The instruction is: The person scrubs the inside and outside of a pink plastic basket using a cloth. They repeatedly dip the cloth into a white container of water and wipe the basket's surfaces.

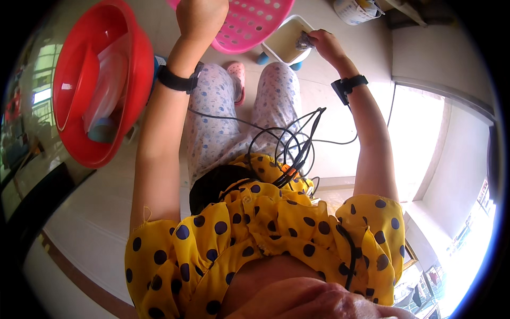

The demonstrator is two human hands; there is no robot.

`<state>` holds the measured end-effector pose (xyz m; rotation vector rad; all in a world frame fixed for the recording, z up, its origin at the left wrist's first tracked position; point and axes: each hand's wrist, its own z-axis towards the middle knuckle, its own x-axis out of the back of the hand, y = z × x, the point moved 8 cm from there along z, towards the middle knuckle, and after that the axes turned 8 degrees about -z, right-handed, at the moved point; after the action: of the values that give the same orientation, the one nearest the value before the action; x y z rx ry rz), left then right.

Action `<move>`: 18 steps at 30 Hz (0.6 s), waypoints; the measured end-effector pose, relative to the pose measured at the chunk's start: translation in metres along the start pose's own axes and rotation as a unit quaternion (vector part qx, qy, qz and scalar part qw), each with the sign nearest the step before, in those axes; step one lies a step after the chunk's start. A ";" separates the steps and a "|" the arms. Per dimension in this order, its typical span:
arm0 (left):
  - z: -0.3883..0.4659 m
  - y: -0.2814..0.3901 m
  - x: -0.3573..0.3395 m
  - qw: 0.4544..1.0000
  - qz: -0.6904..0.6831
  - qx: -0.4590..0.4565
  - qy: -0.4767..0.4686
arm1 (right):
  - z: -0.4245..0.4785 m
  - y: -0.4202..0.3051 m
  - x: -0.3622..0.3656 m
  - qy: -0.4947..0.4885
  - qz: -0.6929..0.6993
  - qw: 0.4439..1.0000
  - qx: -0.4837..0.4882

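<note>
My left hand (202,20) is closed in a fist at the left side of a pink perforated plastic basket (249,24) at the top edge. Its fingers are turned away, but it appears to grip the basket's rim. Between the fingers of my right hand (328,44) is a crumpled grey scrubbing pad or cloth (304,41). The pad is over the right part of a shallow white tub (281,38), which holds what looks like cloudy water. Rounded blue feet (262,58) show at the tub's near corners.
A large red plastic basin (137,71) stands left, containing a smaller red basin (75,91), a translucent container (107,75) and a bluish cup (102,130). A printed bucket (356,11) stands at upper right. Looped black cable (295,147) lies across my lap, running to the wrist straps.
</note>
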<state>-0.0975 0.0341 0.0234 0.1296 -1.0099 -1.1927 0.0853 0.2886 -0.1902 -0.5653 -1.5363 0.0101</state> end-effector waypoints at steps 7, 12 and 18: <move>-0.006 -0.029 -0.003 0.998 0.023 0.062 -0.018 | 0.038 0.037 -0.115 -0.116 0.315 0.920 -0.201; -0.004 -0.035 -0.009 0.996 0.001 0.086 -0.027 | 0.049 0.032 -0.161 -0.085 0.110 0.987 -0.081; -0.004 -0.033 -0.013 0.993 -0.036 0.108 -0.042 | 0.039 0.040 -0.200 -0.201 -0.104 0.968 -0.107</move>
<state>-0.1183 0.0290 -0.0050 0.2904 -1.2161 -1.1600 0.0501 0.2658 -0.3936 -0.5944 -2.0026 -0.2159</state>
